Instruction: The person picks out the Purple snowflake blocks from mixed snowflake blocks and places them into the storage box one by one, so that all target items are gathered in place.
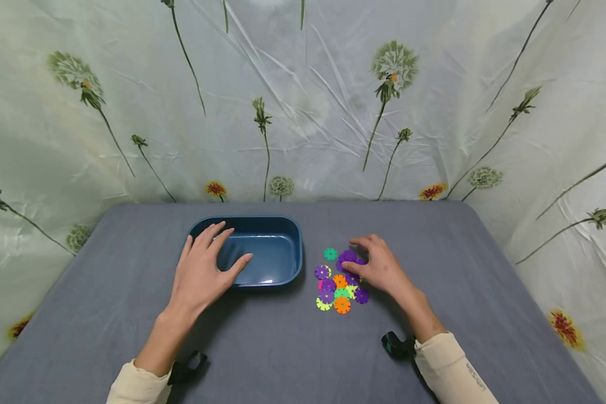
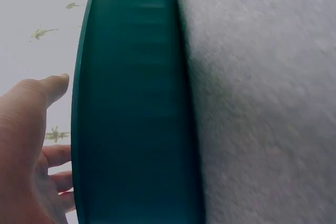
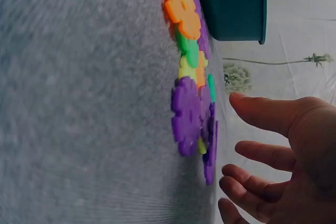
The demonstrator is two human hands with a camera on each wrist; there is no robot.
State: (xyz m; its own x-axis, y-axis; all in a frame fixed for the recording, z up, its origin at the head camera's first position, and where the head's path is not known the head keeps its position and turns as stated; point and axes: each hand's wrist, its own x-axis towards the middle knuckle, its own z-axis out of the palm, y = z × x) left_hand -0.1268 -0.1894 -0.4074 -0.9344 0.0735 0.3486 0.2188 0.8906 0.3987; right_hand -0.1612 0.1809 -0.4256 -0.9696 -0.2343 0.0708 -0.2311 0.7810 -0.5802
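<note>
A blue rectangular plastic basin (image 1: pixel 270 261) stands on the left half of the table. My left hand (image 1: pixel 199 276) is over its near left side, fingers spread and holding nothing. In the left wrist view, the thumb and fingers lie by the rim of the basin (image 2: pixel 136 98). Right of the basin lies a loose cluster of flower-shaped plastic discs, among them an orange disc (image 1: pixel 342 305), a purple disc (image 1: pixel 361 295) and a teal disc (image 1: pixel 330 254). My right hand (image 1: pixel 381 269) hovers over the cluster's right side. Its fingers (image 3: pixel 257 153) are apart, with no disc between them.
Grey cloth covers the table (image 1: pixel 414 224). Behind it hangs a pale curtain (image 1: pixel 313 112) printed with dandelions. A black wrist strap (image 1: pixel 398 345) sits by the right cuff, and another black strap (image 1: pixel 188 368) by the left one.
</note>
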